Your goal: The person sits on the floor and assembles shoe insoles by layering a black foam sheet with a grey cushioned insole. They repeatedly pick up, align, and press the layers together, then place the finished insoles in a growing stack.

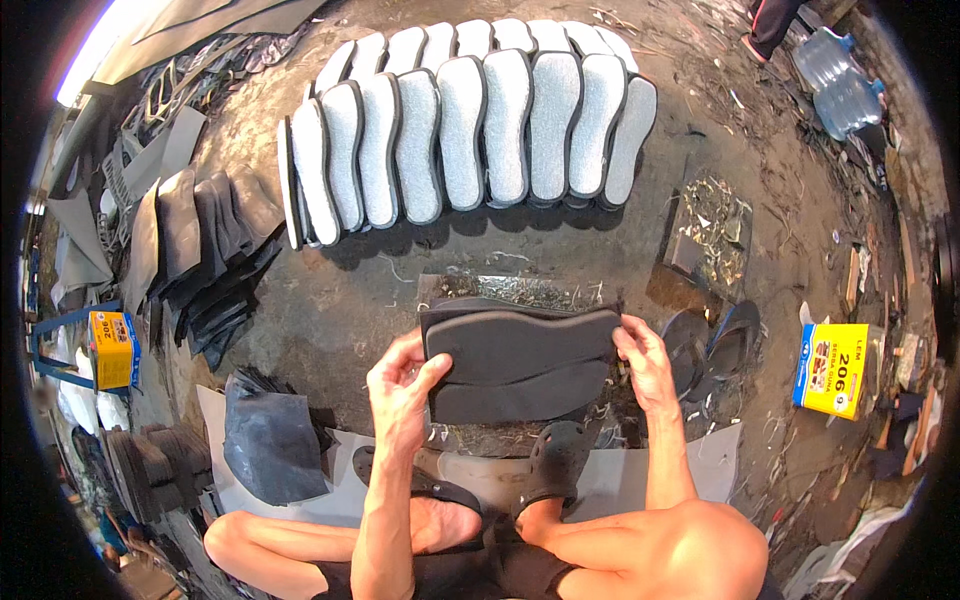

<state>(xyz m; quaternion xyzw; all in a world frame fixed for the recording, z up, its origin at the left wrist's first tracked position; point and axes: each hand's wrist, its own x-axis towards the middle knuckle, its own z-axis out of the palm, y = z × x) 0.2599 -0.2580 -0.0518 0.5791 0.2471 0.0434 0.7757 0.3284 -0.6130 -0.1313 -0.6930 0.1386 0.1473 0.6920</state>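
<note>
My left hand [404, 378] grips the left end of a dark foam sandal sole [530, 338], thumb on top and fingers curled round the edge. My right hand [645, 358] has the right end between thumb and fingers. The sole lies sideways, its wavy edge away from me, against a dark rubber sheet [520, 400] that is held with it. A curved line runs across the sheet below the sole. Just beyond my hands is a low block [510, 290] strewn with scraps, partly covered by the sheet.
Rows of soles with white-coated faces [463, 130] stand ahead. Dark sheets [205, 235] are piled at the left; a dark piece [270, 440] lies nearer. Yellow-and-blue tins [838, 370] [113, 348] flank me. Flip-flops [730, 340], a scrap-covered block [712, 225] and water bottles [840, 85] lie right.
</note>
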